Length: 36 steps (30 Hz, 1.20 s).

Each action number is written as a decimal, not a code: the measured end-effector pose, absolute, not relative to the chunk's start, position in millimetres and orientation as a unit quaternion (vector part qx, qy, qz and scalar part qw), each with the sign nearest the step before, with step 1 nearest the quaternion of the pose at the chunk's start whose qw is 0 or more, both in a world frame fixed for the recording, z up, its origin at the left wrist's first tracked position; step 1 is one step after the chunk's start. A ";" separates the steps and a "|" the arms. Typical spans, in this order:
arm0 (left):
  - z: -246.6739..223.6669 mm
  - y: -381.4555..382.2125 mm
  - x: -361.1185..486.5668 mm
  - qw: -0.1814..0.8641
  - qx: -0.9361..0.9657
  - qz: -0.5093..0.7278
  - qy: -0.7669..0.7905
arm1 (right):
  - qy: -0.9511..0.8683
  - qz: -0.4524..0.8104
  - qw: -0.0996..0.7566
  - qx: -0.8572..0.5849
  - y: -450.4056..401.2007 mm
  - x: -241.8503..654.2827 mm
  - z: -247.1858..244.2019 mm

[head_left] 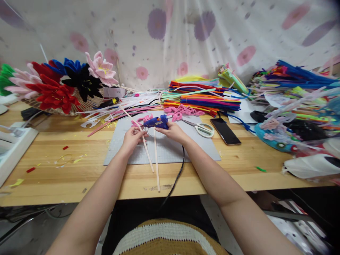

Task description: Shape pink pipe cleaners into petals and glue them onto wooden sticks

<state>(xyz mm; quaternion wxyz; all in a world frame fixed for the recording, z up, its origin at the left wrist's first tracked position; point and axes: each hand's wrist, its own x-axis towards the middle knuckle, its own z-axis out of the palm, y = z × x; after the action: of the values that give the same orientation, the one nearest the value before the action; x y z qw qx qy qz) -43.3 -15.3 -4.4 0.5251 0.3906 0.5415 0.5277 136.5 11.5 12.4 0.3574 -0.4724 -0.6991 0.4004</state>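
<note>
My right hand (172, 131) is wrapped round a blue hot glue gun (156, 122), its nozzle pointing left. A black cord runs from it down over the table edge. In my left hand (134, 138) a pale wooden stick (146, 152) is pinched, slanting down toward me. Pink pipe cleaner loops (138, 121) sit just above the left fingers, close to the nozzle; whether they touch it I cannot tell. A second pale stick (156, 166) lies below the glue gun. Under both hands is a grey cutting mat (202, 152), with more pink pipe cleaner shapes (183, 112) at its far side.
Scissors (203, 130) and a phone (225, 131) lie to the right. Bundles of coloured pipe cleaners (202, 102) line the back. A basket of fluffy flowers (60, 97) stands back left, a power strip (16, 148) at the left edge. White rolls (310, 165) lie at right.
</note>
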 end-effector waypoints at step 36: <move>-3.9 -15.5 -43.0 0.525 0.395 0.526 0.540 | -0.707 0.395 0.354 -0.468 11.6 143.9 13.1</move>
<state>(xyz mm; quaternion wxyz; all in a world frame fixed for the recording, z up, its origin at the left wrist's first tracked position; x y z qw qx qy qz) -43.0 -15.5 -3.9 0.5255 0.3948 0.5395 0.5262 143.9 11.6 13.1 0.3545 -0.4682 -0.7065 0.3949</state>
